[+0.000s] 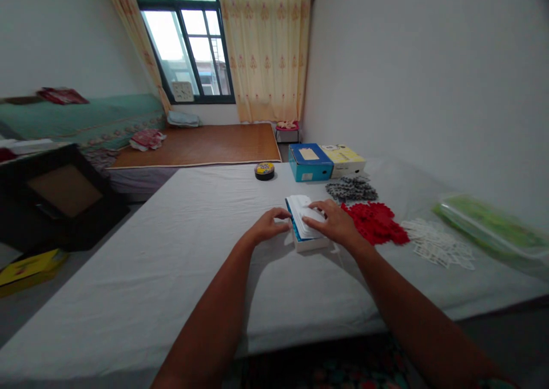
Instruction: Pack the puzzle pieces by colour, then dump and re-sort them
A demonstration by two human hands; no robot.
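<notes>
White sheet (171, 274) over a bed-like surface, bare wall to my right, window (189, 40) with two curtains at the far end. My left hand (268, 226) sits at the left edge of one small white box (306, 231), fingers loosely curled against its side, touching, not clamped. My right hand (337, 222) lies flat on top of the box, fingers together, pressing on white pieces (302, 209) stacked in it; count of those not readable. Box is mid-sheet, just in front of me, blue lining showing at its left rim. Just right of my right hand: one red pile (377, 223), touching my wrist side. Beyond it one grey pile (351, 190); further right one white pile (437, 243). Three piles total. Far right edge: one green tray (489, 226) with clear cover. Behind the box: two more boxes side by side, one blue box (309, 161), one yellow box (345, 157), touching. One round tin (265, 170) left of them, apart.
</notes>
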